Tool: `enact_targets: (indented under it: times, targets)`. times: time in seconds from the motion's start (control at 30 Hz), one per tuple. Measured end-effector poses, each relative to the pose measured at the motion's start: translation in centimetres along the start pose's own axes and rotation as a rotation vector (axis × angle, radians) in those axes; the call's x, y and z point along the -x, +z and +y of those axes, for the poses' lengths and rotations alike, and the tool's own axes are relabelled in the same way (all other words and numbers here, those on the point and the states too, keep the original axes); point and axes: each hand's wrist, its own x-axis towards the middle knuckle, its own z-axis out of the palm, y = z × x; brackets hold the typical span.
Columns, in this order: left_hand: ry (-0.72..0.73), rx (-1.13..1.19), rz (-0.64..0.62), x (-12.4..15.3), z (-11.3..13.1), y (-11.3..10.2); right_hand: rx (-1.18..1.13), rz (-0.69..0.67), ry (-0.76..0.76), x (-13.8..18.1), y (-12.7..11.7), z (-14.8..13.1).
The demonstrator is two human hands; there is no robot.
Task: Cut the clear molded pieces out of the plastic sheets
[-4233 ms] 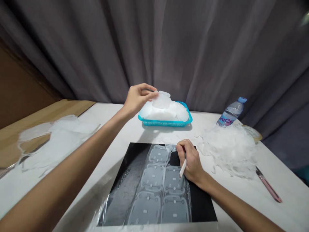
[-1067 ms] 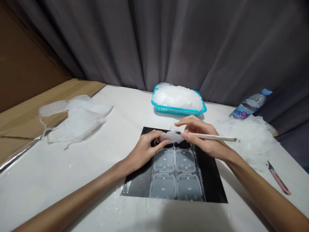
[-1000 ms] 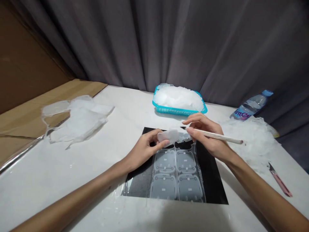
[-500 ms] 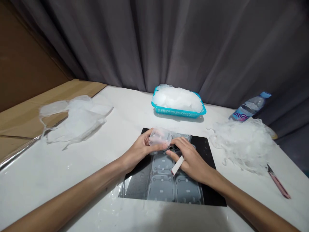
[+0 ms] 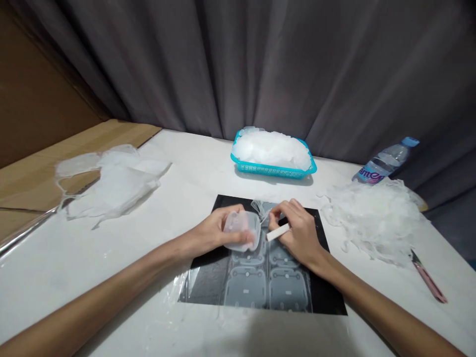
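Note:
My left hand [image 5: 219,230] is closed around a small translucent, rounded-square plastic piece [image 5: 234,228], its thumb across the front. Close by on the right, my right hand [image 5: 299,233] is bent with its fingertips pinched at thin, stringy clear strands [image 5: 261,210] beside the piece. A short white stick [image 5: 278,232] with a dark reddish tip also sticks out of that hand. Both hands are over a black sheet [image 5: 208,277] bearing several flat, translucent grey rounded-square pieces [image 5: 245,287]. The fingertips of my right hand partly hide what they grip.
A blue basket [image 5: 275,171] heaped with whitish translucent pieces stands at the back. On the right are a tangle of clear scraps [image 5: 375,218], a water bottle [image 5: 386,161] and a pink-handled knife [image 5: 429,282]. A white plastic bundle [image 5: 119,186] and cardboard [image 5: 22,181] are left.
The plastic piece has turned and lowered a little in my left hand. My right hand has drawn slightly away to the right, and thin strands now show between the hands. The white stick has tilted flatter.

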Motion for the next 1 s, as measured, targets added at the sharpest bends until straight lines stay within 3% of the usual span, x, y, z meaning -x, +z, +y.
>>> enact_targets:
  times: [0.1,0.17,0.4,0.47,0.53,0.67,0.83,1.0]
  targets:
    - [-0.067,-0.127,-0.338,1.0,0.8,-1.0,0.139,0.073,0.046,-0.1,0.5,1.6]
    - [-0.068,-0.18,-0.388,1.3,0.9,-1.4,0.122,0.052,0.081,-0.1,0.6,2.3]
    - [-0.026,-0.076,-0.195,0.7,-0.1,-1.5,-0.057,0.247,0.104,0.4,0.1,0.6]
    - [-0.003,-0.057,-0.176,0.6,-0.1,-1.3,-0.183,0.197,0.065,0.6,-0.5,-0.4]
    - [0.017,-0.055,-0.159,0.6,0.1,-1.1,-0.283,0.065,0.002,0.8,-1.1,-1.4]
    - [0.065,-0.108,-0.155,0.7,0.5,-1.0,-0.309,-0.102,-0.139,1.1,-1.4,-2.5]
    - [0.131,-0.209,-0.109,0.7,0.4,-1.3,-0.253,-0.06,-0.203,1.1,-0.9,-2.7]
    - [0.157,-0.13,-0.1,0.6,0.3,-1.3,-0.197,0.023,-0.261,1.0,-1.4,-2.8]
